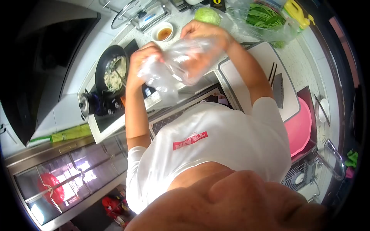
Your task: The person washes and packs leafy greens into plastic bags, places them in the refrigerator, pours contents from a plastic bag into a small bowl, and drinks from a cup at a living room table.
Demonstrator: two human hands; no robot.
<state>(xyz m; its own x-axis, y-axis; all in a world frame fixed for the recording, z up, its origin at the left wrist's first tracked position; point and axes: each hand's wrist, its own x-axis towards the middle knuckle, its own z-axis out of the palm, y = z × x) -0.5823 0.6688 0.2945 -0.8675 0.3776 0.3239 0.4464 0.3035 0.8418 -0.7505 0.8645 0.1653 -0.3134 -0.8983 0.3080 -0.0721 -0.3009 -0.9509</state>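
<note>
A clear, crumpled plastic bag (pixel 169 73) hangs between my two hands over the counter's front edge. My left hand (pixel 144 59) is closed on its left part, near a black pan (pixel 101 79) of pale food with green bits. Closed on the bag's upper right part is my right hand (pixel 204 32), just below a pale green cabbage (pixel 207 16). Something pinkish shows through the plastic, too blurred to name. A white bowl (pixel 157 31) of brown liquid stands beyond the hands.
On the right, a white cutting board (pixel 244 82) holds a knife (pixel 278 92) and dark chopsticks (pixel 273 73). A pink basin (pixel 302 127) sits by the sink. Leafy greens (pixel 264 16) in plastic and a yellow bottle (pixel 296 13) stand at the back right.
</note>
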